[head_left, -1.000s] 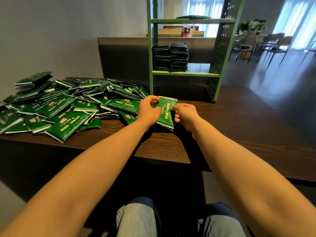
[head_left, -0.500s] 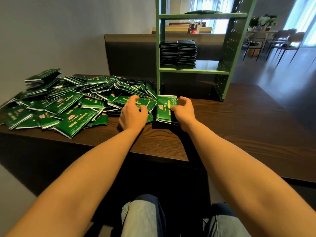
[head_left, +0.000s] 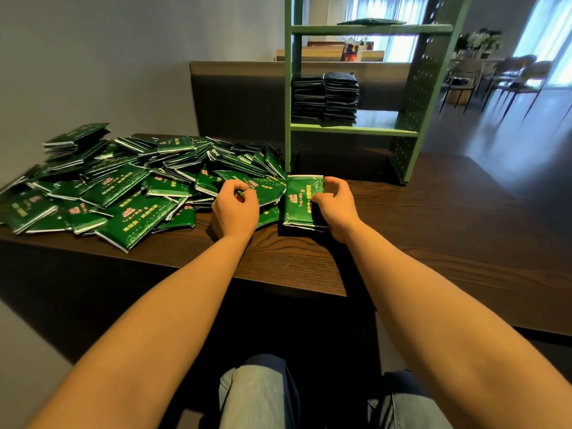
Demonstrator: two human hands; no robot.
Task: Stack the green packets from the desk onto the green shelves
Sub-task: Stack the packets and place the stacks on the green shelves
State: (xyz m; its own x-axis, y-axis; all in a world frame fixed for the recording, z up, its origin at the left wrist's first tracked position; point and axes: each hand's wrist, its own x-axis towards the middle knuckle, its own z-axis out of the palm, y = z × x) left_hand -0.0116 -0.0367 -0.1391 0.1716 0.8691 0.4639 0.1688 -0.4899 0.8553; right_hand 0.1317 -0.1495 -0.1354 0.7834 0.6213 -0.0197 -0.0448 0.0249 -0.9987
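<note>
Looked to me like this was the gathering step, not the shelving one yet. The right hand (head_left: 335, 205) had its fingers curled round a small stack of packets (head_left: 301, 202), thumb across the top. The stack sat low at the desk (head_left: 448, 230), middle of the frame, just in front of the green shelf unit (head_left: 418, 88). Couldn't tell if it was fully resting on the wood.

The left hand (head_left: 235, 209) was just beside it, fingers curled down onto a loose packet (head_left: 263, 191) at the near edge of the big pile (head_left: 123, 193). Thumb and forefinger seemed to be pinching that packet's edge, though that bit was small in the shot. The pile sprawled over the left half of the frame, so loads left to do.

On the middle shelf (head_left: 377, 119), two neat stacks (head_left: 325, 96) stood side by side, touching, toward its left end. One flat packet (head_left: 371, 22) lay on the top shelf (head_left: 433, 28).

My guess for the next move: lift the loose one, lay it square on the held stack, then carry the lot up to the bare right part of the middle shelf. The foil looked slippery, so edges would need lining up or the stack could fan out.
</note>
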